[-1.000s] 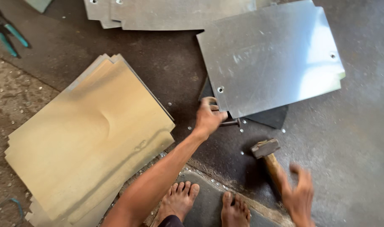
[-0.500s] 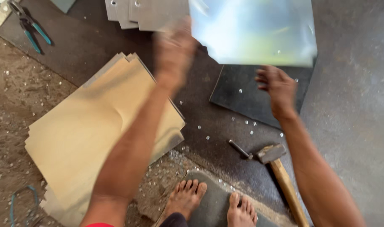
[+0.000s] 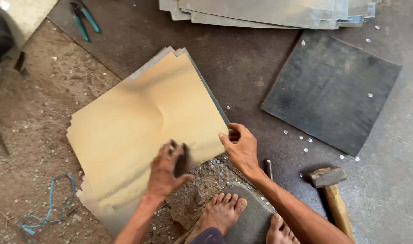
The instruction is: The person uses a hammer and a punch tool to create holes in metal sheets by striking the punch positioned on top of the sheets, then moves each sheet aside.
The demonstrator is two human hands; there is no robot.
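Downward, the head camera looks at a workshop floor [image 3: 242, 68] of dark concrete, with bare dirt toward nine o'clock. A stack of shiny, gold-tinted sheets [image 3: 143, 131] fills the middle of the view, lying flat and turned like a diamond, its long axis running from seven o'clock up to one o'clock.

Both hands are at the stack's lower right edge, near five o'clock. The left hand [image 3: 168, 169] rests on top of the upper sheet, fingers bent and slightly blurred, so I cannot tell whether its grip has closed on anything. The right hand [image 3: 240, 149] is at the very edge, thumb on top and fingers curled under, its grip pinching the sheet's rim. The stack lies toward ten o'clock from both hands; the right hand is the one on the edge itself.

A dark square pad [image 3: 330, 90] lies flat at two o'clock, well apart from the hands, with small metal discs scattered around it. A hammer [image 3: 330, 190] lies at four o'clock, just beside the right forearm. Grey metal sheets [image 3: 269, 11] are piled at twelve o'clock. Blue-handled pliers [image 3: 84, 20] lie at eleven o'clock. The person's bare feet [image 3: 220, 210] show at six o'clock.
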